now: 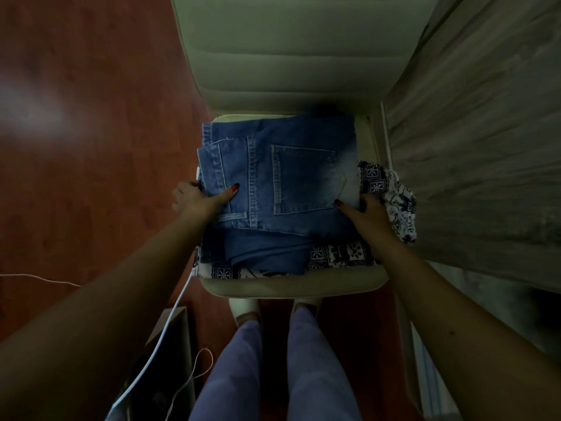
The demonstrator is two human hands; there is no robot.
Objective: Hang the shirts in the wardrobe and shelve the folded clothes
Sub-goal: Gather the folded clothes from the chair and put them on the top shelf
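Folded blue jeans (285, 177) lie on top of a stack on a cream chair seat (291, 284). Beneath them sits a folded black-and-white patterned cloth (343, 256), sticking out at the front and right. My left hand (200, 200) grips the left edge of the jeans, thumb on top and fingers tucked under. My right hand (368, 215) grips the right edge the same way, thumb on the denim and fingers under the side.
The padded chair back (291, 50) rises behind the stack. A grey wood-grain panel (485, 147) stands close on the right. Red-brown floor (91, 147) lies to the left, with white cables (170, 317) and a dark box (170, 344) near my legs.
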